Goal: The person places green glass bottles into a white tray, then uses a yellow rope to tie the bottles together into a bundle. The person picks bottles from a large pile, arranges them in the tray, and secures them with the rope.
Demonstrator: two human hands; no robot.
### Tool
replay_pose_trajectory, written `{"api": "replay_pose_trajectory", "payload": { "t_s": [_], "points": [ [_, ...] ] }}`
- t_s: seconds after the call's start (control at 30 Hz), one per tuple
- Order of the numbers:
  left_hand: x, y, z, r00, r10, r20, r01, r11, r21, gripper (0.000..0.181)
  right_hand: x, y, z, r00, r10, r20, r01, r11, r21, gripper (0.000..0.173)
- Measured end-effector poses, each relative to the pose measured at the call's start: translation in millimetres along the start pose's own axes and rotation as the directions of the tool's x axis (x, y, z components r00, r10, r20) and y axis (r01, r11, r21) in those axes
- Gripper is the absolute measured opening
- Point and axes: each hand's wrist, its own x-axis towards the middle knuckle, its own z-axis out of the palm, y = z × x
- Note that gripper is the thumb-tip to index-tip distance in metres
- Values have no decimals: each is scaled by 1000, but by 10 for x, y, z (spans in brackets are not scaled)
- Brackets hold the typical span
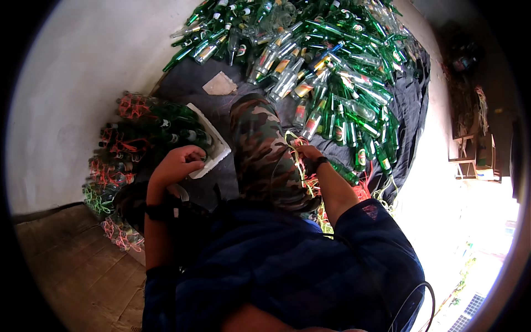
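My left hand [182,162] is beside a group of green glass bottles [195,136] lying on their sides. Its fingers are loosely curled, the thumb stands apart from them, and I see nothing between them. A white board [215,146] with a pale edge stands along the bottle ends. At the outer side of my camouflage-trousered knee [259,141], my right hand [308,153] has its fingers on a hank of yellow-green and red plastic strings [299,165]. One thin strand runs from there across the trouser leg. The right fingertips are partly hidden.
A large heap of green and clear glass bottles [332,62] covers the dark sheet [188,81] ahead. Tied bottle bundles [112,166] are stacked along the left wall [83,83]. A flat broken piece [220,84] lies on the sheet. Brown cardboard [79,257] covers the floor at lower left.
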Motion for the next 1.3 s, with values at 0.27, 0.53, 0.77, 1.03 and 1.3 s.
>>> {"api": "replay_pose_trajectory", "payload": {
  "t_s": [0.27, 0.53, 0.77, 1.03, 1.3],
  "points": [
    [-223, 1, -102, 999, 47, -21, -48, 998, -33, 30, -129, -1361, -283, 890, 424, -169, 50, 278, 959, 26],
    [-336, -126, -180, 992, 116, -59, -116, 993, 3, 28, 311, -3067, -1500, 779, -76, -622, 426, 792, 437, 11],
    [-329, 14, -296, 977, 179, -116, -192, 975, -111, 23, 642, -5215, -1804, 810, -263, -524, 586, 343, 734, 33],
    [-90, 812, -949, 831, 397, -390, -493, 850, -186, 22, 694, -7105, -749, 643, -709, -289, 602, 234, 764, 28],
    [525, 443, -921, 560, 446, -698, -636, 771, -17, 66, 785, -6627, 901, 842, -431, 326, 173, 786, 593, 21]
  ]
}}
